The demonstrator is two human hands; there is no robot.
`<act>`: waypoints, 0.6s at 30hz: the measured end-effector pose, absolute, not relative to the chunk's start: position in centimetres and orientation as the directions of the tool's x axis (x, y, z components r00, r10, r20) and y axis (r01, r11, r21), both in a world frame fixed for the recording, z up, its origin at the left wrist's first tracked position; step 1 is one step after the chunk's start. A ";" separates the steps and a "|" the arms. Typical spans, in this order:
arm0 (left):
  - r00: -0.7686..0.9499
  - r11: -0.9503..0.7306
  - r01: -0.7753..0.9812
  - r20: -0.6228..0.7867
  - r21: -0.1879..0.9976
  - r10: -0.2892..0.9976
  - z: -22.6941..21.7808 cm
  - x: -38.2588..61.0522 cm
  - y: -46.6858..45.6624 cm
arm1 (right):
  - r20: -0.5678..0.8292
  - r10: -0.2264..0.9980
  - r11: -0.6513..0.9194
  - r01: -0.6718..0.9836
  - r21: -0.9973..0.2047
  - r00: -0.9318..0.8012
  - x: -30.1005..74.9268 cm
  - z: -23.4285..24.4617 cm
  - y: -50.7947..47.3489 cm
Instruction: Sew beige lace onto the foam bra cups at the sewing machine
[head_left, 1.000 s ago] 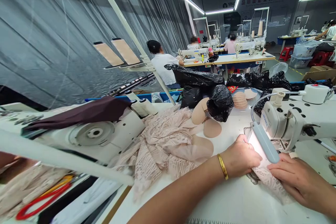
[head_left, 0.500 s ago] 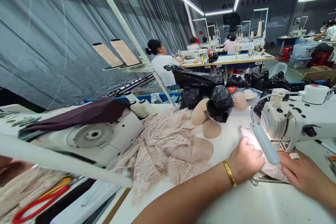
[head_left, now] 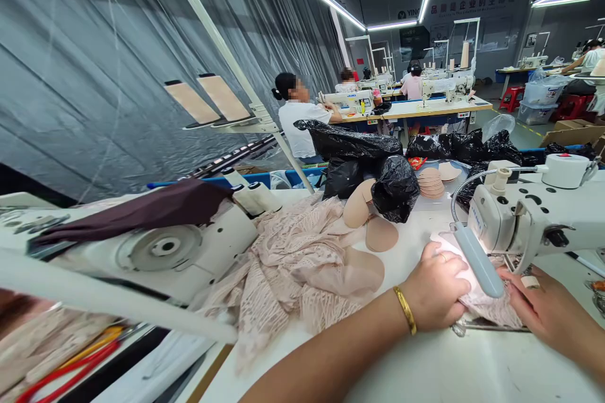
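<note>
A pale pink lace fabric piece (head_left: 491, 310) lies under the head of a white sewing machine (head_left: 496, 214), lit by a grey lamp (head_left: 478, 259) on a bendable neck. My left hand (head_left: 437, 286), with a gold bangle at the wrist, has its fingers curled over the fabric's left edge. On the other side, my right hand (head_left: 543, 305) rests its stretched fingers on the fabric near the needle area; a light band is round one finger. The lamp and machine head hide part of the fabric and the needle.
Crumpled lace (head_left: 295, 258) and beige oval pads (head_left: 382, 234) lie left of my arm. Black plastic bags (head_left: 396, 186) stand behind them. A second machine (head_left: 161, 252) carries dark cloth (head_left: 142, 211). Thread cones (head_left: 224, 97) sit on a stand. A person in white (head_left: 300, 123) sits beyond.
My left hand has shifted slightly left and its fingers have spread a little along the fabric's edge. My right hand stays nearly in place. The person in white has reached an arm forward.
</note>
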State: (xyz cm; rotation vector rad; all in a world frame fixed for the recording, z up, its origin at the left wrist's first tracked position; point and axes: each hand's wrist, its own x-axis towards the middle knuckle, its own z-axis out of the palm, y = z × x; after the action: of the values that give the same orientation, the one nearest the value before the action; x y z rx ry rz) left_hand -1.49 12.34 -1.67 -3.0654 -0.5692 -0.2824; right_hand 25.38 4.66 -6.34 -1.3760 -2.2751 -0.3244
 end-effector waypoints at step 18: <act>0.928 -0.930 0.367 0.075 0.000 0.366 -0.9 -1.8 10.7 | 0.389 0.800 0.508 0.860 -0.034 -0.457 24.4 -6.6 4.4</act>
State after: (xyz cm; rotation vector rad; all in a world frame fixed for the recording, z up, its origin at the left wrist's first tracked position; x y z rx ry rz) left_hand -1.77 10.68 -0.93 -3.0703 -0.5832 -0.1158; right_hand 24.36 4.41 -6.58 -1.3801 -2.3991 -0.2368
